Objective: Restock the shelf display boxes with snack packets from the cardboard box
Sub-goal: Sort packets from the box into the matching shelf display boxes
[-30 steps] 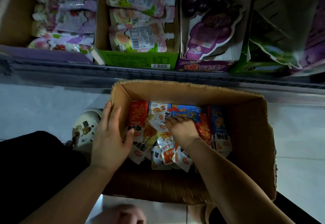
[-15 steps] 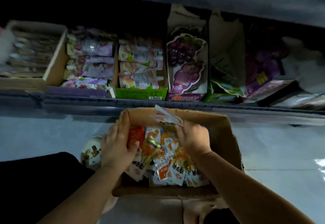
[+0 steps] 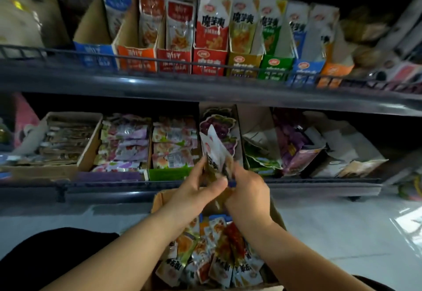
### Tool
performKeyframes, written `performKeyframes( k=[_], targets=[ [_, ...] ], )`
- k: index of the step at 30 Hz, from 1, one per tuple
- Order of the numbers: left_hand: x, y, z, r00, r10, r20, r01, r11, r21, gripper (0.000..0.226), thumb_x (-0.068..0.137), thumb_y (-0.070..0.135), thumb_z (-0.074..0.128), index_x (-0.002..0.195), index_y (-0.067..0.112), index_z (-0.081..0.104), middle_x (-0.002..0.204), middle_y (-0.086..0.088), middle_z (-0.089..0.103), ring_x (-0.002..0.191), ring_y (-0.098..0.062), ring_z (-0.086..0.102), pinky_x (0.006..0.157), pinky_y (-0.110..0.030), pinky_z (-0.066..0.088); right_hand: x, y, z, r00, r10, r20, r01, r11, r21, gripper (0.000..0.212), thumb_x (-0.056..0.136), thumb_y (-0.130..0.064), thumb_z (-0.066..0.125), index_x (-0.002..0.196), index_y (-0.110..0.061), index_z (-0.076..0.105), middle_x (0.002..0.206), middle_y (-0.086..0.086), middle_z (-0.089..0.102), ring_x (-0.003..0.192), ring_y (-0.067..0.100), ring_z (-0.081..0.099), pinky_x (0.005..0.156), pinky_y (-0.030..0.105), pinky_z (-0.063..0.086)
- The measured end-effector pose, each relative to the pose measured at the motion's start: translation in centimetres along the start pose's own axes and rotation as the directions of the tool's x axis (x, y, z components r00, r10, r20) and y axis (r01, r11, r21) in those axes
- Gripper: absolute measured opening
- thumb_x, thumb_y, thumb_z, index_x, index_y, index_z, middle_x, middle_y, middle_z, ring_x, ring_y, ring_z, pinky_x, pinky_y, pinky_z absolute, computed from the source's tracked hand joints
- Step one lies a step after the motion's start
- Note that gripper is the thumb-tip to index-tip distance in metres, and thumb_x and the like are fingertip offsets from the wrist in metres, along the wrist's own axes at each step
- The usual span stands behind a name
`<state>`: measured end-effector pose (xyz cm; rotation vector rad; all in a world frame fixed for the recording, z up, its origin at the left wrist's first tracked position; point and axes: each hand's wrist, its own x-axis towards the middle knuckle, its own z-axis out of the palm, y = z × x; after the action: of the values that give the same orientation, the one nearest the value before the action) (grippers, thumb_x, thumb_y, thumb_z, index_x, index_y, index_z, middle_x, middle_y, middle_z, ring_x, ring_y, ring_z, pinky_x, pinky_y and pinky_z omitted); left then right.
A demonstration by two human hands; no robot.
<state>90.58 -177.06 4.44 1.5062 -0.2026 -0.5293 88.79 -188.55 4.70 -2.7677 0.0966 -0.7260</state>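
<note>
- My left hand (image 3: 198,190) and right hand (image 3: 246,191) both pinch one packet bunch (image 3: 214,151) above the cardboard box (image 3: 159,199) rim.
- Upper shelf (image 3: 159,86): eight display boxes (image 3: 210,61), side by side along its edge.

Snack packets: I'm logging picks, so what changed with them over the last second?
The right grip lifted a bunch of packets up out of the cardboard box, in front of the lower shelf. The left grip left the box's wall and now holds that bunch too. The other packets stayed in the box.
</note>
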Motion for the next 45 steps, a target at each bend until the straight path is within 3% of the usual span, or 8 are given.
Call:
performKeyframes(
  k=[3,7,14,24,27,33,38,45],
  targets=[
    [0.5,0.4,0.2,0.999,0.048,-0.014,-0.049,0.988,-0.149,0.057,0.055,0.037,0.061,0.110,0.031,0.049,0.114,0.006,0.061,0.102,-0.005,0.057,0.092,-0.023,0.044,-0.4,-0.1,1.5,0.985,-0.101,-0.142,0.112,0.991,0.071,0.039,0.046,-0.010,0.061,0.083,-0.015,0.072,0.061,-0.007,0.069,0.080,0.013,0.051,0.065,0.028,0.055],
    [2.3,0.8,0.3,0.995,0.030,-0.099,-0.063,0.934,-0.351,0.011,0.083,0.016,0.052,0.088,0.024,0.057,0.070,0.013,0.072,0.068,0.002,0.067,0.062,-0.014,0.053,0.4,0.0,2.2,0.983,-0.154,-0.100,0.168,0.974,0.151,0.029,0.066,-0.024,0.050,0.083,-0.011,0.069,0.073,-0.002,0.070,0.079,0.008,0.053,0.083,0.027,0.039],
    [5.2,2.0,-1.9,0.973,0.024,-0.231,-0.080,0.968,-0.238,0.020,0.086,0.004,0.054,0.084,0.023,0.059,0.073,0.010,0.069,0.070,-0.006,0.065,0.068,-0.023,0.053,0.9,0.9,2.9,0.976,-0.220,0.003,0.206,0.921,0.331,0.054,0.071,-0.028,0.046,0.122,-0.014,0.045,0.108,0.001,0.067,0.103,0.007,0.048,0.093,0.018,0.036],
    [6.7,3.1,-2.1,0.939,0.040,-0.341,-0.142,0.949,-0.280,0.025,0.084,-0.003,0.054,0.083,0.021,0.059,0.087,0.004,0.065,0.080,-0.013,0.060,0.073,-0.029,0.048,2.5,2.6,2.2,0.994,-0.090,-0.055,0.106,0.849,0.518,0.035,0.083,-0.027,0.045,0.118,-0.027,0.045,0.123,-0.013,0.051,0.115,0.003,0.043,0.100,0.010,0.030],
    [6.7,3.7,-2.6,0.941,0.076,-0.331,-0.173,0.946,-0.275,0.023,0.083,-0.003,0.055,0.085,0.020,0.060,0.088,0.003,0.066,0.082,-0.015,0.061,0.074,-0.030,0.048,3.3,2.7,1.2,0.989,0.139,0.040,-0.133,0.767,0.627,0.023,0.078,-0.040,0.057,0.099,-0.042,0.047,0.116,-0.020,0.047,0.109,0.003,0.045,0.094,0.009,0.036],
    [6.3,3.0,-2.4,0.935,0.029,-0.353,-0.128,0.957,-0.260,0.015,0.080,0.003,0.061,0.082,0.017,0.064,0.078,0.006,0.071,0.078,-0.016,0.064,0.075,-0.033,0.050,3.8,2.5,0.5,0.839,0.272,0.472,-0.544,0.435,0.717,0.030,0.076,-0.010,0.071,0.087,-0.031,0.054,0.089,0.004,0.060,0.078,0.017,0.060,0.063,0.038,0.059],
    [5.5,3.0,-1.3,0.961,0.034,-0.273,-0.109,0.959,-0.263,0.021,0.076,0.001,0.063,0.082,0.022,0.064,0.072,0.010,0.072,0.073,-0.010,0.067,0.069,-0.029,0.049,3.9,3.1,0.9,0.818,0.413,0.400,-0.562,0.430,0.707,0.018,0.080,-0.008,0.067,0.069,-0.018,0.056,0.058,0.000,0.054,0.044,-0.001,0.049,0.041,0.011,0.040],
    [5.8,3.7,-1.0,0.941,0.014,-0.338,-0.108,0.960,-0.260,0.025,0.077,-0.006,0.062,0.078,0.019,0.061,0.076,0.006,0.068,0.073,-0.013,0.064,0.067,-0.028,0.049,4.6,3.7,0.3,0.811,0.551,0.198,-0.495,0.465,0.734,0.023,0.087,-0.010,0.058,0.070,-0.021,0.047,0.061,-0.003,0.057,0.046,-0.001,0.054,0.046,0.020,0.047]
  ],
)
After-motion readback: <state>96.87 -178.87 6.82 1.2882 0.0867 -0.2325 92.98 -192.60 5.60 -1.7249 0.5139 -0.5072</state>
